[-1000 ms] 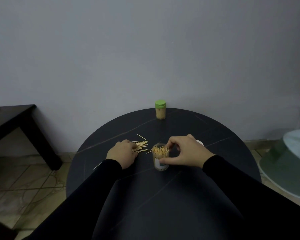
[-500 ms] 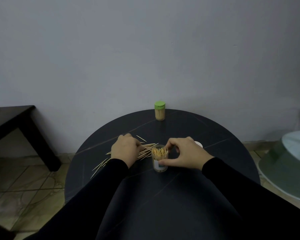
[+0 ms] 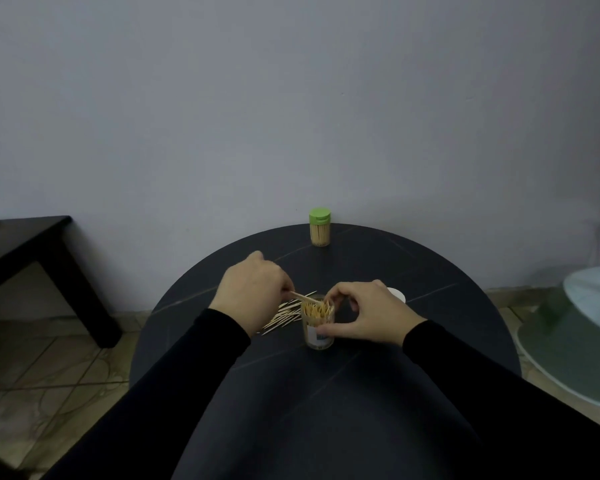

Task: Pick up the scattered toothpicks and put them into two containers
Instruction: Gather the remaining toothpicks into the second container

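Head view: left hand (image 3: 253, 292) feeding toothpicks into the open container (image 3: 317, 322).

Left grip is pinching a small bunch (image 3: 305, 298), long axis pointing right and slightly down, tips just at the container rim. Right hand (image 3: 364, 315) is curling round the container, steadying it upright on the table (image 3: 430, 306). Loose toothpicks (image 3: 283, 317) are lying just left of it; lidded container (image 3: 319, 226) is sitting at the far edge.
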